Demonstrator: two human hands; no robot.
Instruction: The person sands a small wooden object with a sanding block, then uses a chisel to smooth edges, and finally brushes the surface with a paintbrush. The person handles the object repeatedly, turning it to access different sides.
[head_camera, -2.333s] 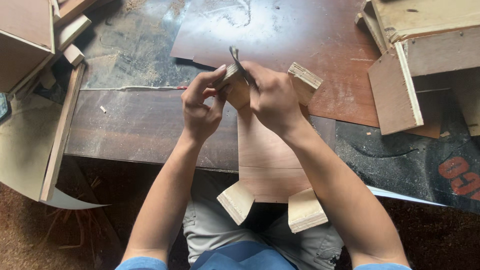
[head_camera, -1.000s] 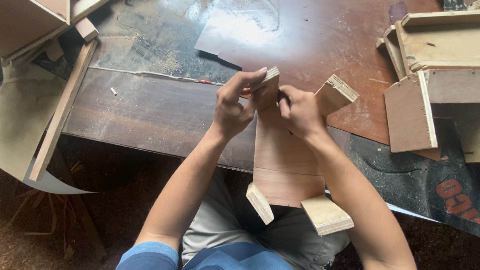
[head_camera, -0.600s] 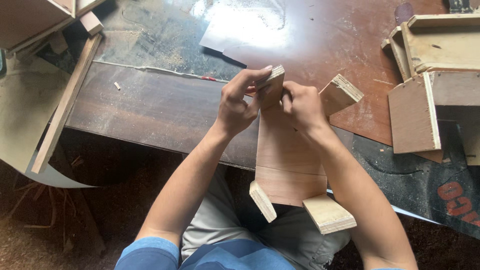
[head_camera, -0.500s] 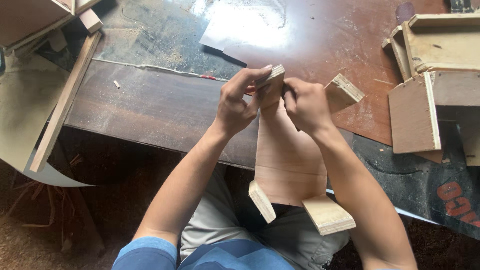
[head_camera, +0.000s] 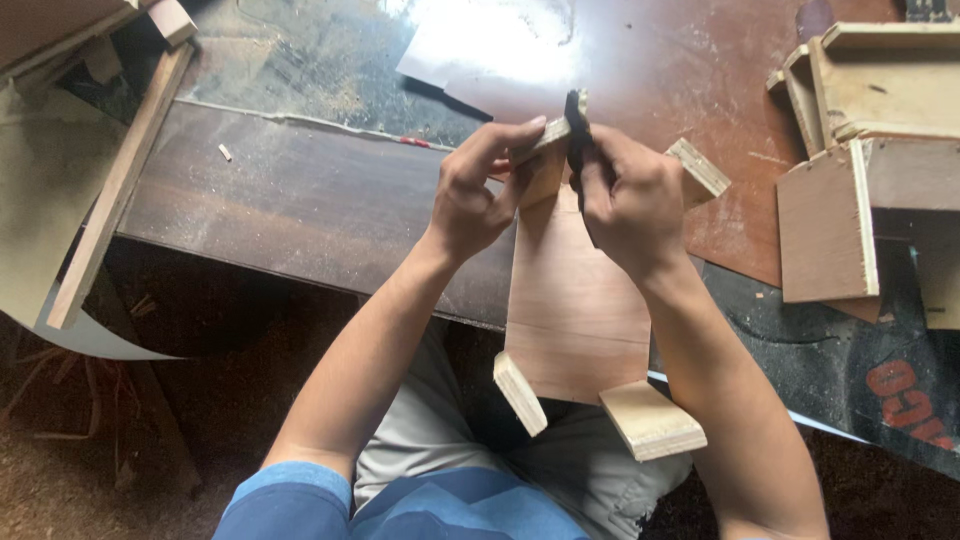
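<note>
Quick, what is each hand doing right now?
Left hand: closed on the top corner block of the plywood piece.
Right hand: closed around a small dark tool at that same block.

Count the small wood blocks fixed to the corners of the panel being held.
3 show: one far right beside the right hand, two at the near end over the lap, left and right. A fourth may be hidden under the left hand.
</note>
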